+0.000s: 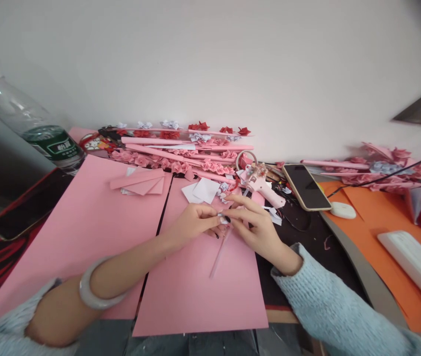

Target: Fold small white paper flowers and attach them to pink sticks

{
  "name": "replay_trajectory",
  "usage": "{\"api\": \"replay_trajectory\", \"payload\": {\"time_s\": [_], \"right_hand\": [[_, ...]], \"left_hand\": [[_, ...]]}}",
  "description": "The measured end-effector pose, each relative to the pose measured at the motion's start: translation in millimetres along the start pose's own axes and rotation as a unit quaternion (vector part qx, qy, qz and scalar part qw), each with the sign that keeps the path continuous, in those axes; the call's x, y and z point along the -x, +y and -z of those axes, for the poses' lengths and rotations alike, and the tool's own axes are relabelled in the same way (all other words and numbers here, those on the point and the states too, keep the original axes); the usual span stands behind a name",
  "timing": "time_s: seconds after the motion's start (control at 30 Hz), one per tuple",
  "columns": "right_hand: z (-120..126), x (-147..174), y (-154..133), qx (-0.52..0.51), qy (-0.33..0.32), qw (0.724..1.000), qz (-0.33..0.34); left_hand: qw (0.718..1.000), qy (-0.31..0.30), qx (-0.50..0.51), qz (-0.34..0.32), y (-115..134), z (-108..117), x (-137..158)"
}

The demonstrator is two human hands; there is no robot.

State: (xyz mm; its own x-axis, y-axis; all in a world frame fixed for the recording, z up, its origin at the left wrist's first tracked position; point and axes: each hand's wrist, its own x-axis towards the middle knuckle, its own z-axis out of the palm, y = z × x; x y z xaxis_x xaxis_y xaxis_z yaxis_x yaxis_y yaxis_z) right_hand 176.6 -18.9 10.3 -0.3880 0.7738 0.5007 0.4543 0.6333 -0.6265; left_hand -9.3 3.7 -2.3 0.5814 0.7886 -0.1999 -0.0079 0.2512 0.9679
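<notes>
Over the right-hand pink sheet [199,291] my two hands meet at a small piece of white paper [224,219], mostly covered by fingers. My left hand [199,221] pinches it from the left side. From the right, the thumb and fingers of my right hand [253,222] are closed on the same piece. A thin translucent stick [216,259] slants across the sheet below, partly hidden by my hands. Just beyond lie loose white paper squares [205,190] and a white-and-pink glue gun [264,188].
Folded pink papers [144,182] rest on the left pink sheet [110,217]. Paper flowers [169,163] and rolled pink tubes line the wall. A bottle [47,128] stands left; a phone [307,187], white case [343,210], orange sheets [373,222] and power strip [414,267] lie right.
</notes>
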Motion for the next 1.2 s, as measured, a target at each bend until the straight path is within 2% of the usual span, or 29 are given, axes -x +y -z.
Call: {"api": "replay_trajectory", "payload": {"time_s": [0.1,0.2,0.47,0.67,0.87,1.03,1.2], "right_hand": [[-1.6,-2.0,-3.7,-0.094,-0.006,0.993,-0.069],[0.1,-2.7,-5.2,-0.123,-0.017,0.989,-0.075],[4.3,1.1,-2.9,-0.087,-0.036,0.995,-0.034],[3.5,-0.5,-3.4,-0.11,-0.038,0.992,-0.045],[0.4,0.2,-2.2,-0.078,0.005,0.993,-0.088],[-2.2,1.7,-0.7,0.015,-0.098,0.992,-0.079],[-2.5,0.4,-0.5,0.003,-0.133,0.989,-0.058]], "left_hand": [[1.0,-0.012,-0.001,0.009,1.2,-0.8,0.7],[1.0,-0.014,0.007,0.018,2.9,-1.4,1.7],[0.998,-0.036,0.036,0.038,2.7,1.3,1.9],[0.998,-0.039,0.028,0.032,2.9,1.1,2.5],[0.999,-0.041,0.007,0.013,5.1,-2.3,3.2],[0.999,-0.053,0.001,0.011,1.9,-5.1,2.5],[0.998,-0.054,-0.013,-0.007,-2.7,-5.7,1.3]]}}
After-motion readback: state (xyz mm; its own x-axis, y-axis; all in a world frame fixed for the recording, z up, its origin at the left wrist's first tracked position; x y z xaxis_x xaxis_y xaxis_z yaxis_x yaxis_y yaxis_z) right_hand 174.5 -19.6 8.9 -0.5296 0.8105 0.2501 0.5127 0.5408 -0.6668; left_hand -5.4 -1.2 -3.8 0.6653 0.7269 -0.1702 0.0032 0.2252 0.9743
